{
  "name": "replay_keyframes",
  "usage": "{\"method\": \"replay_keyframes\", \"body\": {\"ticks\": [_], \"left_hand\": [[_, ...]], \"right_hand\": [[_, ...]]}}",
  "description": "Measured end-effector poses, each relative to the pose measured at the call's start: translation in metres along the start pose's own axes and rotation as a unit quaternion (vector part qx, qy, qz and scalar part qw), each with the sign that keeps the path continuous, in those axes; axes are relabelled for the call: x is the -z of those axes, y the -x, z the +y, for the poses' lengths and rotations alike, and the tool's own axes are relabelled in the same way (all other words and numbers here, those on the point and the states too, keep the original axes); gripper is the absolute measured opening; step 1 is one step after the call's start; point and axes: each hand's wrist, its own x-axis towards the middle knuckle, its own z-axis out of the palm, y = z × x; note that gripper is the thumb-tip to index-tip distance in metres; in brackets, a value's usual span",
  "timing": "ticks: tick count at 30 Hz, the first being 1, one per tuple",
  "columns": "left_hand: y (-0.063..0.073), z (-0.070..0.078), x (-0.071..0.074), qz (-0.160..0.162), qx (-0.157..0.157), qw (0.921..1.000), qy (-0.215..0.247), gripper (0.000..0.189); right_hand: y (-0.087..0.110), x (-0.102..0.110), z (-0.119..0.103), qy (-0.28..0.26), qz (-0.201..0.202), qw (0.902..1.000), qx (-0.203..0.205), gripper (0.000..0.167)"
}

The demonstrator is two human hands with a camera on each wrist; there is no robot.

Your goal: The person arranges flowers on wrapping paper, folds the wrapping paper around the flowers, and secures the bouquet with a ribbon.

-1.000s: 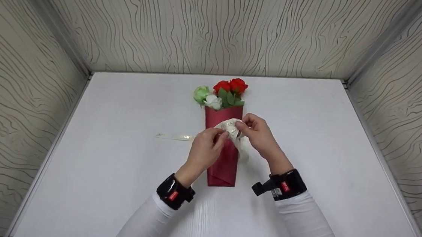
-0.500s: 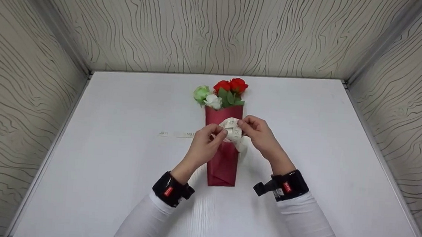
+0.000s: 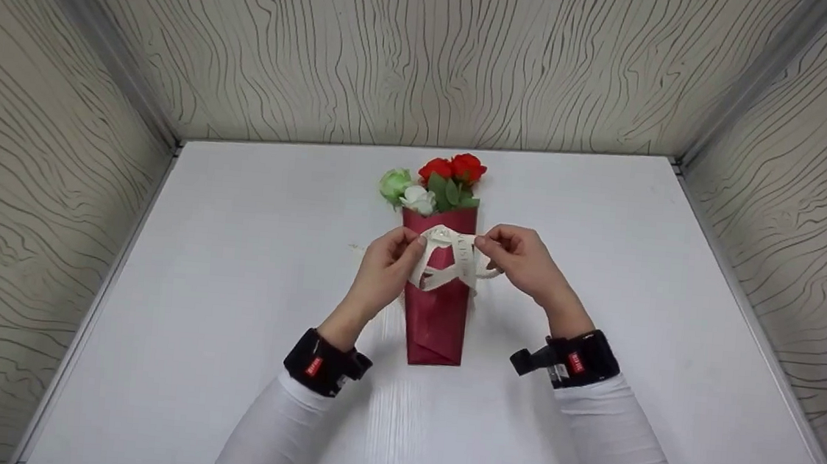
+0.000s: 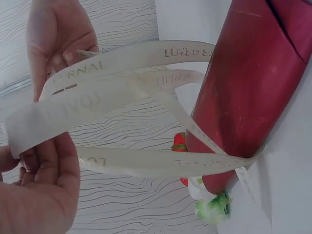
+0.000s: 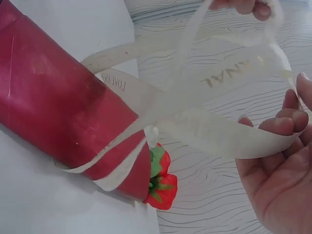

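Observation:
A bouquet in dark red wrapping paper (image 3: 436,322) lies on the white table, its blooms toward the back. Around the wrap runs a cream ribbon (image 3: 464,258) printed with gold letters, raised in loops above the paper. My left hand (image 3: 385,267) pinches one part of the ribbon between thumb and fingers, left of the wrap. On the right side my right hand (image 3: 522,263) pinches another part of it. In the left wrist view the ribbon (image 4: 122,92) stretches from the fingers to the red wrap (image 4: 253,83). Loops of ribbon cross between both hands in the right wrist view.
Two red roses (image 3: 452,167), a white flower (image 3: 418,199) and a green flower (image 3: 394,185) stick out of the wrap's top. The white table (image 3: 229,321) meets wood-grain patterned panels (image 3: 427,56) at the back and sides.
My hands have moved apart, the left to the left and the right slightly to the right. The bunched ribbon has spread into wider loops, and its loose left tail has drawn in toward the wrap.

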Motion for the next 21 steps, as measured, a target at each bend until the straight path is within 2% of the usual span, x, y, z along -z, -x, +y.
{"method": "replay_keyframes", "body": {"ticks": [2,4,6,8,11,14,17,21], "left_hand": [[-0.001,0.007,0.007,0.003,0.001,0.9999,-0.012,0.022],[-0.003,0.009,0.014,0.005,-0.005,0.999,-0.043,0.02],[-0.005,0.01,0.023,0.007,-0.013,0.9959,-0.089,0.017],[-0.008,0.01,0.031,0.008,-0.027,0.989,-0.145,0.016],[-0.011,0.001,0.043,0.011,-0.04,0.975,-0.218,0.016],[-0.011,-0.005,0.056,0.013,-0.039,0.9598,-0.278,0.016],[-0.01,-0.011,0.071,0.015,-0.03,0.9432,-0.33,0.016],[-0.008,-0.016,0.089,0.026,-0.033,0.9161,-0.399,0.017]], "right_hand": [[0.001,0.006,-0.002,0.026,0.011,0.9996,0.002,0.018],[0.0,0.013,0.004,0.051,0.027,0.9983,0.003,0.018],[0.0,0.02,0.01,0.07,0.042,0.9966,0.003,0.021],[-0.001,0.028,0.017,0.086,0.054,0.9948,0.004,0.025],[-0.001,0.037,0.023,0.113,0.066,0.9913,0.003,0.03],[0.0,0.047,0.027,0.169,0.087,0.9817,0.0,0.032],[0.003,0.057,0.032,0.238,0.112,0.9647,-0.007,0.034],[0.008,0.069,0.035,0.323,0.144,0.9352,-0.018,0.034]]}}
